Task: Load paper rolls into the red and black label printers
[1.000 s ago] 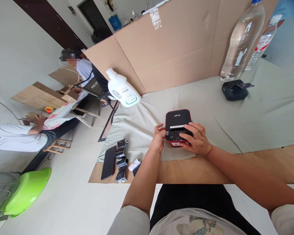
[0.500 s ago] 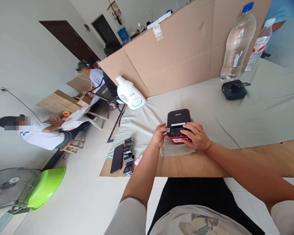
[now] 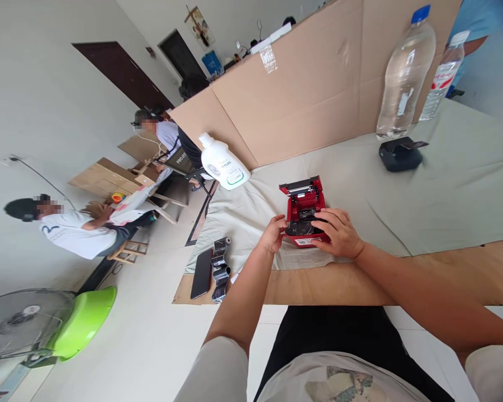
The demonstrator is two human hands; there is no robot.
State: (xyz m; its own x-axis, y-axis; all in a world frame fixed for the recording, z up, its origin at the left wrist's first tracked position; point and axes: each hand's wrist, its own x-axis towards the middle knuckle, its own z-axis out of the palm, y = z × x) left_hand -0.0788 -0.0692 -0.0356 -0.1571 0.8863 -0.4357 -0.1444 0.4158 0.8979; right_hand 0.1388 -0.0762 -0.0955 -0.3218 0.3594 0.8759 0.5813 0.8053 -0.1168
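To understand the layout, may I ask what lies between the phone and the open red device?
In the head view: dark rolls, then cloth, then the left forearm and left hand at the red device.

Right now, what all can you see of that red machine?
The machine is boxy, seemingly red and black plastic, on the pale cloth. Its lid stands open at the far side, exposing a red cavity with dark parts. A white label marks the near face. The left hand touches its left side; the right hand, its right.

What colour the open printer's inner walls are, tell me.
The printer has red inner walls, best seen in the head view.
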